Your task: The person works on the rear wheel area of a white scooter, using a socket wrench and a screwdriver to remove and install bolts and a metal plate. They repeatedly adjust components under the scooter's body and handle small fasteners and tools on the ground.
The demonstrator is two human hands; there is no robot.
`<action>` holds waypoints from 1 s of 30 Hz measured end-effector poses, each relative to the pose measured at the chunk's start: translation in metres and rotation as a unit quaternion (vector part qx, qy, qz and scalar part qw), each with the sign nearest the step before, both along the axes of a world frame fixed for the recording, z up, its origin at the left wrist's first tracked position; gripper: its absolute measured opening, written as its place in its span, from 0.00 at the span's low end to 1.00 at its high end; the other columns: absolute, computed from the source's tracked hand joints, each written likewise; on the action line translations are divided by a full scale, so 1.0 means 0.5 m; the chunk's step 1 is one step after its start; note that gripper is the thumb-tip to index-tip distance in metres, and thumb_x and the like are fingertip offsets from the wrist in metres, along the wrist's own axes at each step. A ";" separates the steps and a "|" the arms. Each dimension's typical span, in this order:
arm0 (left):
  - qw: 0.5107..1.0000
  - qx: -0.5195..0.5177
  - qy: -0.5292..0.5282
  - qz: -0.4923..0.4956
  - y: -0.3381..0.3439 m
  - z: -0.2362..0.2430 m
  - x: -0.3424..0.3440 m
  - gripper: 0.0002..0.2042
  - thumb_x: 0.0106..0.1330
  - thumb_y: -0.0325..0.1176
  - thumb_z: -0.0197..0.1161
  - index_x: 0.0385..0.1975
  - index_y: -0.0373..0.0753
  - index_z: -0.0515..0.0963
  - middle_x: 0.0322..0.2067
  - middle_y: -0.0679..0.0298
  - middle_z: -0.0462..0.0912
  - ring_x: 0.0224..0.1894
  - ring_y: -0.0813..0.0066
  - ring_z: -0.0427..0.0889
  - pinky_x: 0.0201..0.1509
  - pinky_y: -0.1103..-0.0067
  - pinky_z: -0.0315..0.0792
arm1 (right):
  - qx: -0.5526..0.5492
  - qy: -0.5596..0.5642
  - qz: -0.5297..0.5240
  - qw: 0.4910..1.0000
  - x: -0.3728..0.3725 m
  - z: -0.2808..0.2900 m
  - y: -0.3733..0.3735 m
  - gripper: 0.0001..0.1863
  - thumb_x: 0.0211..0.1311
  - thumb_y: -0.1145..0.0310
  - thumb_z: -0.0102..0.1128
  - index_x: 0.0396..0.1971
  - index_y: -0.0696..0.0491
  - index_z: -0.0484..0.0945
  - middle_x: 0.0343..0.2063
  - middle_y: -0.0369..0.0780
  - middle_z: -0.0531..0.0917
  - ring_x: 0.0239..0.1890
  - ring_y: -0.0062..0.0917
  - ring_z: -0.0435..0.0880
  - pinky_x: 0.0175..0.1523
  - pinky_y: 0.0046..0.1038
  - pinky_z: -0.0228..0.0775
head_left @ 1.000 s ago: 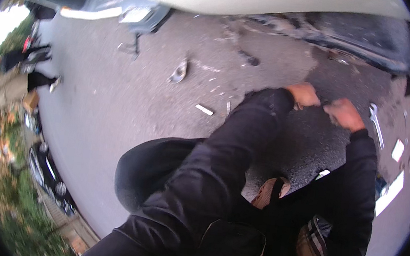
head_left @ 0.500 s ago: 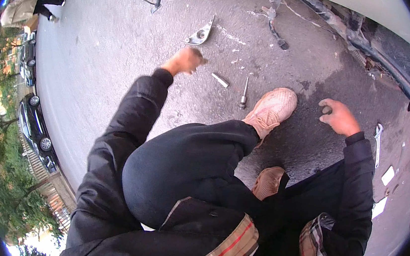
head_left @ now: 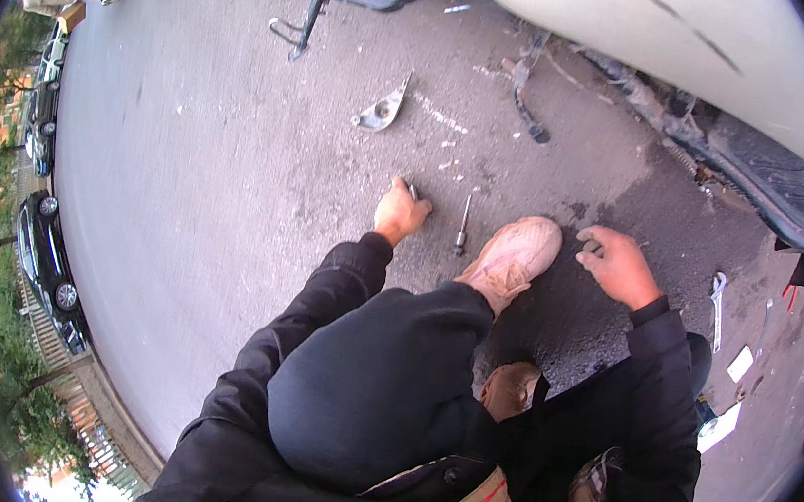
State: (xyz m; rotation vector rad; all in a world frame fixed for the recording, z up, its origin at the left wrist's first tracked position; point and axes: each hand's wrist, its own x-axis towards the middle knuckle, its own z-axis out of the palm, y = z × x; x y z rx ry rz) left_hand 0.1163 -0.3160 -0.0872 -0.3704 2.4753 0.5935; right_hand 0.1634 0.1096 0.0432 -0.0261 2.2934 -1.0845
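My left hand (head_left: pixel 400 214) is down at the asphalt, its fingers closed about a short silver metal cylinder (head_left: pixel 414 193); only the cylinder's end shows. Just right of it lies a thin metal rod with a thicker dark end (head_left: pixel 462 228). My right hand (head_left: pixel 619 269) hovers right of my pink shoe (head_left: pixel 520 248), thumb and fingers curled round a small dark roundish piece (head_left: pixel 592 245), whose kind I cannot make out. Farther off, a flat silver metal bracket with a hole (head_left: pixel 381 112) rests on the ground.
A light vehicle body (head_left: pixel 659 43) with exposed dark underparts (head_left: pixel 758 171) fills the upper right. A kickstand-like metal leg (head_left: pixel 307 20) stands at the top. To the right lie a wrench (head_left: pixel 717 312), red-handled pliers (head_left: pixel 789 295) and a white card (head_left: pixel 741 364). Parked cars line the left.
My left hand has come down and nearer to the silver cylinder and closed on it. My right hand keeps its curled grip. The view has tilted, showing more of the vehicle.
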 end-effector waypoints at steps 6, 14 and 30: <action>0.989 0.125 -0.071 -0.029 0.034 0.002 -0.027 0.25 0.60 0.44 0.66 0.47 0.27 0.74 0.42 0.32 0.84 0.49 0.33 0.83 0.55 0.53 0.77 | -0.012 0.020 -0.038 0.999 -0.011 0.051 0.020 0.16 0.61 0.70 0.69 0.48 0.59 0.81 0.39 0.51 0.87 0.41 0.43 0.88 0.48 0.39 0.79; 0.988 0.001 -0.101 -0.120 0.177 0.067 0.061 0.22 0.61 0.45 0.64 0.42 0.28 0.83 0.40 0.39 0.87 0.47 0.39 0.86 0.53 0.56 0.80 | 0.000 -0.025 -0.082 0.996 0.017 0.054 0.053 0.17 0.61 0.71 0.68 0.49 0.60 0.81 0.32 0.48 0.86 0.35 0.34 0.87 0.44 0.35 0.78; 0.976 -0.008 0.202 0.079 -0.084 0.041 -0.195 0.18 0.62 0.40 0.65 0.44 0.31 0.80 0.36 0.38 0.86 0.43 0.38 0.86 0.49 0.54 0.78 | -0.011 -0.043 -0.060 0.997 0.044 0.031 0.059 0.18 0.61 0.71 0.68 0.50 0.61 0.81 0.35 0.49 0.86 0.37 0.38 0.88 0.45 0.36 0.78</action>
